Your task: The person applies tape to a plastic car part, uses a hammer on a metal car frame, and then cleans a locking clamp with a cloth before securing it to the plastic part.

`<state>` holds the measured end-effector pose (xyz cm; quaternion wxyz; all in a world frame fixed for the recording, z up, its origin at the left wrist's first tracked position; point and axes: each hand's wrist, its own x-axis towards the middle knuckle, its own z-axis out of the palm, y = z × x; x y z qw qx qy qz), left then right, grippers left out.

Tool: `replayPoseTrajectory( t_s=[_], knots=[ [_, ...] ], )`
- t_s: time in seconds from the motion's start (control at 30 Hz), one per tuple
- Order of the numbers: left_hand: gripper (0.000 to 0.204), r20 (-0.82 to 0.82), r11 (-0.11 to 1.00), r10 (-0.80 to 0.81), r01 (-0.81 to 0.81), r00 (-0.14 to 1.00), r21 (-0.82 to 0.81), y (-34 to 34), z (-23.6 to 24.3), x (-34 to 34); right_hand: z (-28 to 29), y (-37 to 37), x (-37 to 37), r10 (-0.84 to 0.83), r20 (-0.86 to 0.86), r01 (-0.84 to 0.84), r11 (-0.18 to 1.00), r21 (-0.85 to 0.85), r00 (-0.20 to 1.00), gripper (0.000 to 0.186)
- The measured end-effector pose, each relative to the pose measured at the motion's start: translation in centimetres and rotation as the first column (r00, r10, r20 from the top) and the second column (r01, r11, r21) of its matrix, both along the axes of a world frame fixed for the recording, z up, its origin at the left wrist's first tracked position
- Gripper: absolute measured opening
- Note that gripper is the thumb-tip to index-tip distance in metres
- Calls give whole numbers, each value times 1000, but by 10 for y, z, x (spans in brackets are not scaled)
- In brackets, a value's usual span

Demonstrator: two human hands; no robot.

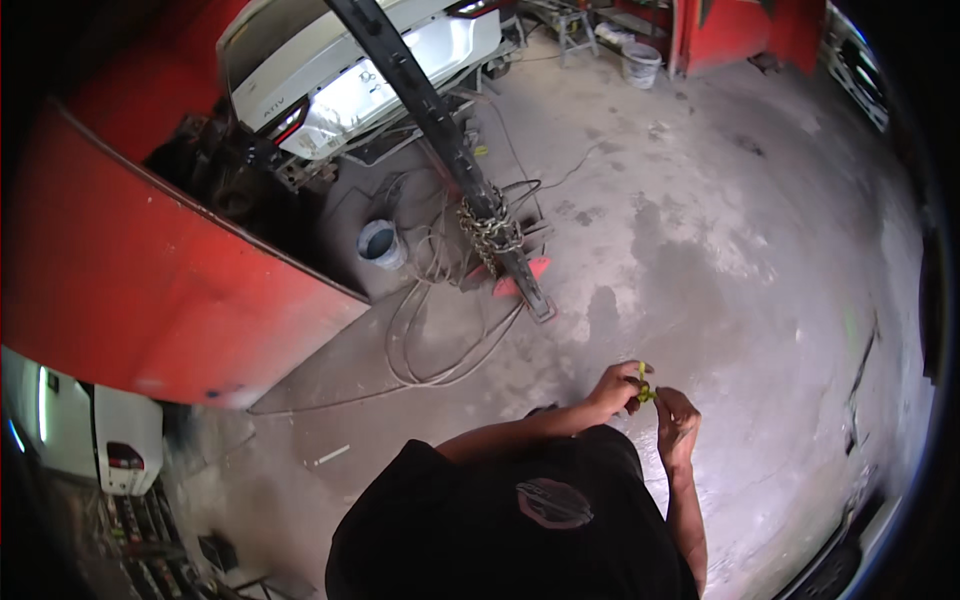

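And here we are on the workshop floor [770,280], with the dark metal post [425,115] as our marker, sides called as the worker sees them. Just to the right of the post's foot, and nearer the body, two bare hands come together! The left hand [615,390] is bent in narrow, fingers curled around a small yellow-green thing [647,394], one strip of it poking upward. In comes the right hand [679,418], fingers drawn close, tips right at the thing's edge; whether they pinch it or only touch it, I can't tell. What it is exactly, too small to call!

Over to the post itself: a chain [492,232] wraps its lower part, and a red piece [523,277] sits by its foot. Left of the post stands a bucket [381,246], while a hose [393,345] loops over the ground between post and worker. A white car [365,90] shows its tail behind the post's upper stretch. Well left of the post, a big red panel [165,290] curves past. Far beyond the post, to its right, a pale tub [641,66]. And nearer than the post, off left, a white stick [332,455] lies flat.
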<state>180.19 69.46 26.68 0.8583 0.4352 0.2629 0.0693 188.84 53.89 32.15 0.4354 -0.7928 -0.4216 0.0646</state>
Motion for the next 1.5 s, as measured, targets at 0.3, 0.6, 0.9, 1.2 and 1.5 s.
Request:
replayPoseTrajectory(
  t_s=[0.3,0.6,0.9,1.2,1.5],
  knots=[
    [24,111,941,163,-121,980,-315,162,-31,169,-6,207,196,354,185,-354,935,-32,917,44],
    [35,190,922,-203,253,960,-292,371,-3,350,-8,403,434,360,-648,-522,850,-68,672,36],
    [42,348,684,119,178,930,-708,521,12,475,-20,595,566,374,-702,-469,881,64,606,24],
    [73,-45,718,695,-695,717,25,633,-46,557,-37,858,680,733,-433,-852,451,-267,524,26],
    [39,-54,23,998,-618,-33,786,725,-49,538,-108,1009,574,448,-893,-997,-73,19,-50,36]
  ],
)
